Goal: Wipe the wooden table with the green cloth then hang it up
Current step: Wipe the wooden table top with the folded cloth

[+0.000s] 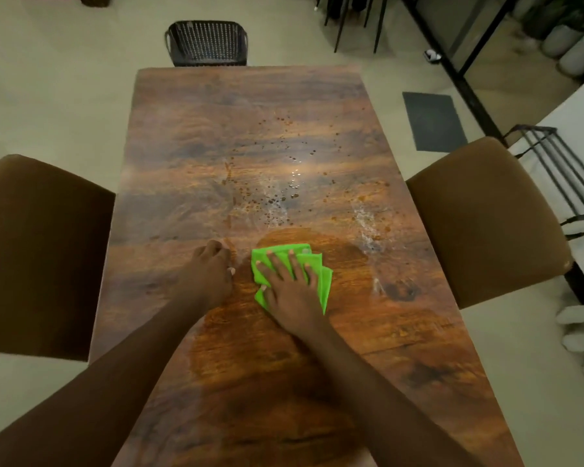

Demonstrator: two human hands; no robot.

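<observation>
A long wooden table (250, 106) runs away from me. Brown droplets and wet smears (284, 183) speckle its middle. A folded green cloth (325, 281) lies flat on the near-middle of the top. My right hand (290, 291) presses down on the cloth with fingers spread. My left hand (209, 271) rests on the bare wood just left of the cloth, fingers curled under in a loose fist with nothing visible in it. The wood around and below the cloth looks darker and damp.
Brown padded chairs stand at the table's left side (38, 254) and right side (486, 220). A black mesh chair (206, 42) sits at the far end. A black metal rack (560, 170) and a dark floor mat (434, 121) are to the right.
</observation>
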